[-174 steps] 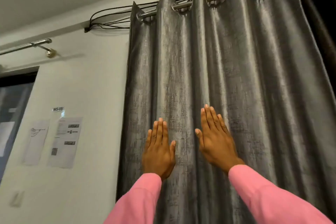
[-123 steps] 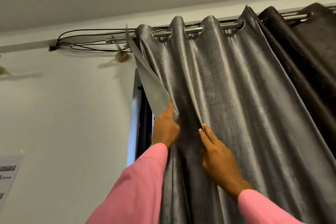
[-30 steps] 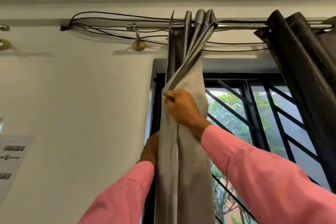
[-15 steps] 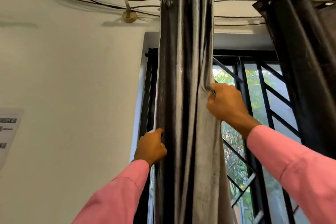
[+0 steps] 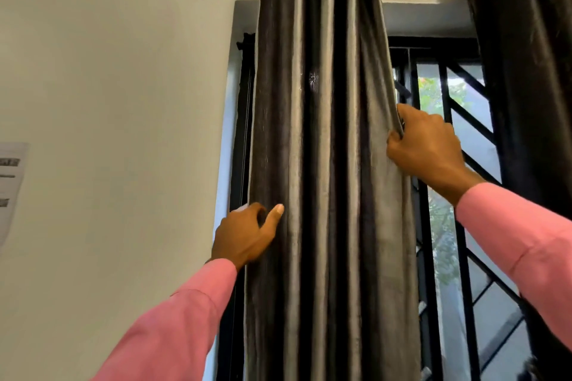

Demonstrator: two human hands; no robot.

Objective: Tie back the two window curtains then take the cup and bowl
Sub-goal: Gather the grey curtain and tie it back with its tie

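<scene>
The grey curtain [image 5: 322,164] hangs bunched in tight folds over the left side of the window [image 5: 445,226], its top and bottom cut off. The left hand [image 5: 244,237] grasps the left edge, fingers hidden behind the cloth and thumb in front. The right hand [image 5: 424,145] clenches the right edge. The dark curtain [image 5: 523,71] at far right is only partly in view.

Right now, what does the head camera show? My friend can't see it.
Two hands in pink sleeves hold a gathered grey curtain: the left hand grips its left edge, the right hand its right edge. A barred window and a darker curtain are to the right.
</scene>
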